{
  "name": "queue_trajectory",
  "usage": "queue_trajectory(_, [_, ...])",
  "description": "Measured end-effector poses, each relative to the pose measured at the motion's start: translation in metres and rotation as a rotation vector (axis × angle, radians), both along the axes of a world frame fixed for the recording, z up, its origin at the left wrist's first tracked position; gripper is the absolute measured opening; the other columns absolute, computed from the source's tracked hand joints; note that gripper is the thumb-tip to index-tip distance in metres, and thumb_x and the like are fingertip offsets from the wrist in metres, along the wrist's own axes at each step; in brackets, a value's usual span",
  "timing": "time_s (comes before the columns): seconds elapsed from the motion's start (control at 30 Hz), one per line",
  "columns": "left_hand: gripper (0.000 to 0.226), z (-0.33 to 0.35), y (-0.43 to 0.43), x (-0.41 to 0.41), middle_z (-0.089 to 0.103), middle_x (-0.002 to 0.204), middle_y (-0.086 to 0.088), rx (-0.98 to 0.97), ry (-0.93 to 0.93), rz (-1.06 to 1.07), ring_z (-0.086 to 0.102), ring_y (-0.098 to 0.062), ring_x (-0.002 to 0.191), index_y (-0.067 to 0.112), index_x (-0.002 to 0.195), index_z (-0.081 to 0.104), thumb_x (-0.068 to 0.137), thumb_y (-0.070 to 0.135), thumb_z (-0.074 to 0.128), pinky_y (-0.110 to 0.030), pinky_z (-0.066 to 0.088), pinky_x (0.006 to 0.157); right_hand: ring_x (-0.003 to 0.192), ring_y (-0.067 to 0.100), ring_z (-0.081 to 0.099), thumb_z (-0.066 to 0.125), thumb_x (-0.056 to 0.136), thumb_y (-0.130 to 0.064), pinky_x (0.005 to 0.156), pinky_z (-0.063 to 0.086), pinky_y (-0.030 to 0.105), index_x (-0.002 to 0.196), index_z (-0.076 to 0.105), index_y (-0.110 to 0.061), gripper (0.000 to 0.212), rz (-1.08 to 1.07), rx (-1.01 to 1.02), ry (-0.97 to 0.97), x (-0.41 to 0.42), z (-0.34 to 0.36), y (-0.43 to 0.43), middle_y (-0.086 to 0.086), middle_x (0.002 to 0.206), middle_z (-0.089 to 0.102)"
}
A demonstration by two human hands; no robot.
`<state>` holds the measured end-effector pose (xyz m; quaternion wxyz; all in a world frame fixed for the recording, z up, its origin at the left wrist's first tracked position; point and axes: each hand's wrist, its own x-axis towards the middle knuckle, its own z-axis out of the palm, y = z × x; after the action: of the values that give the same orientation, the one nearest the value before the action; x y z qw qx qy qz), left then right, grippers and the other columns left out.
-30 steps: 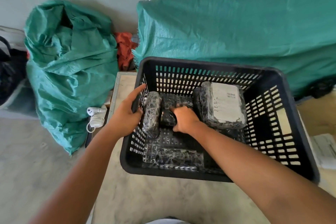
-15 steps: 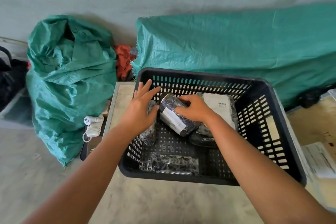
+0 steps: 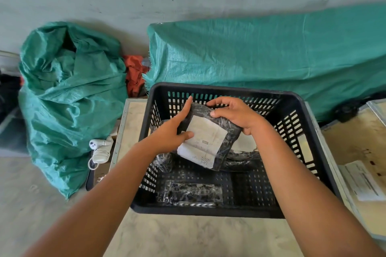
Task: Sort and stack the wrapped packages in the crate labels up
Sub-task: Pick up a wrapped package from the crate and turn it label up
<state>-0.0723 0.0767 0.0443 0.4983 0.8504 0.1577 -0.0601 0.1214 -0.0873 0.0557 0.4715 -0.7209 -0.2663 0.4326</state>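
A black slatted crate (image 3: 313,152) stands on a pale table. Above its middle I hold a black wrapped package (image 3: 208,142) with its white label facing up. My left hand (image 3: 171,131) grips its left edge, thumb on the label. At the far right corner, my right hand (image 3: 234,112) clamps the package. Under it lies another labelled package (image 3: 244,144), mostly hidden. A small dark package (image 3: 165,161) stands by the crate's left wall. A flat one (image 3: 194,193) lies at the crate's near side with no label showing.
A crumpled green sack (image 3: 69,98) stands left of the table, and a long green tarp-covered bundle (image 3: 271,54) runs behind the crate. A white handheld device (image 3: 100,149) lies by the table's left edge. Papers (image 3: 365,181) rest on a board at the right.
The package rose out of the crate and turned so its label faces up. My left hand left the small package by the wall and took hold of the lifted one.
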Motion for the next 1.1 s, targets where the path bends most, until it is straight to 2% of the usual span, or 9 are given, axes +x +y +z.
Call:
queue_trajectory(0.13, [0.090,-0.006,-0.003,0.004,0.041,0.153,0.014,-0.010,0.049,-0.011,0.054,-0.014,0.128,0.070,0.146,-0.006,0.103,0.022,0.056,-0.034,0.044,0.107,0.093,0.012,0.077,0.087,0.076,-0.026,0.089,0.059,0.041,0.100,0.080,-0.038,0.028,-0.041,0.001,-0.070,0.003,-0.009,-0.001,-0.003,0.103,0.080])
queue_trajectory(0.23, [0.073,-0.015,0.000,0.005,0.066,0.130,-0.001,0.042,0.137,0.024,0.061,-0.009,0.076,0.066,0.150,0.003,0.107,0.025,0.047,-0.023,0.053,0.069,0.102,-0.003,0.070,0.090,0.068,-0.046,0.097,0.056,0.035,0.104,0.076,-0.052,0.040,0.050,-0.066,-0.259,-0.002,-0.016,0.000,-0.020,0.112,0.075])
queue_trajectory(0.3, [0.068,-0.019,0.002,0.007,0.070,0.108,-0.006,0.045,0.181,0.054,0.054,-0.012,0.064,0.063,0.152,0.009,0.108,0.025,0.044,-0.024,0.049,0.058,0.117,-0.001,0.063,0.091,0.062,-0.052,0.104,0.051,0.034,0.118,0.070,-0.054,0.060,0.148,-0.123,-0.320,-0.009,-0.020,0.000,-0.021,0.127,0.068])
queue_trajectory(0.5, [0.068,-0.022,0.004,0.009,0.067,0.120,-0.002,-0.001,0.183,0.120,0.068,-0.027,0.086,0.057,0.154,0.017,0.106,0.022,0.049,-0.038,0.060,0.074,0.122,0.014,0.061,0.088,0.077,-0.032,0.102,0.050,0.035,0.130,0.068,-0.041,0.057,0.143,-0.186,-0.477,-0.011,-0.022,0.007,-0.007,0.135,0.067])
queue_trajectory(0.63, [0.081,-0.025,0.002,0.005,0.063,0.126,0.004,0.045,0.200,0.174,0.065,-0.009,0.081,0.053,0.157,0.014,0.101,0.018,0.061,-0.015,0.052,0.056,0.120,0.017,0.064,0.086,0.081,-0.029,0.103,0.048,0.035,0.133,0.067,-0.035,0.056,0.197,-0.240,-0.659,-0.020,-0.020,0.020,-0.001,0.134,0.069])
queue_trajectory(0.77, [0.096,-0.035,-0.010,0.004,0.060,0.137,-0.008,0.155,0.310,0.160,0.063,-0.021,0.102,0.029,0.162,-0.003,0.096,0.014,0.066,-0.033,0.055,0.086,0.118,0.020,0.067,0.083,0.084,-0.023,0.106,0.048,0.041,0.137,0.064,-0.031,0.057,0.255,-0.313,-0.703,-0.034,-0.032,0.036,0.003,0.139,0.065])
queue_trajectory(0.83, [0.102,-0.041,-0.022,0.009,0.039,0.156,-0.017,0.144,0.322,0.204,0.053,-0.031,0.128,0.014,0.160,-0.013,0.096,0.016,0.067,-0.038,0.050,0.100,0.128,0.021,0.060,0.083,0.084,-0.020,0.111,0.044,0.043,0.137,0.064,-0.030,0.057,0.260,-0.331,-0.665,-0.030,-0.033,0.038,0.003,0.142,0.063])
queue_trajectory(0.93, [0.105,-0.050,-0.042,0.018,-0.014,0.166,-0.024,0.168,0.372,0.241,0.013,-0.040,0.153,0.001,0.156,-0.018,0.096,0.016,0.066,-0.043,0.033,0.118,0.138,0.022,0.052,0.083,0.085,-0.018,0.116,0.038,0.044,0.138,0.063,-0.028,0.058,0.262,-0.353,-0.627,-0.024,-0.034,0.039,0.001,0.145,0.060])
queue_trajectory(1.1, [0.097,-0.066,-0.057,0.018,-0.028,0.158,-0.034,0.222,0.365,0.198,-0.001,-0.048,0.151,-0.011,0.153,-0.014,0.097,0.006,0.062,-0.038,0.026,0.120,0.140,0.028,0.049,0.078,0.089,-0.020,0.120,0.025,0.055,0.144,0.057,-0.031,0.059,0.260,-0.413,-0.694,-0.030,-0.039,0.041,0.004,0.149,0.056])
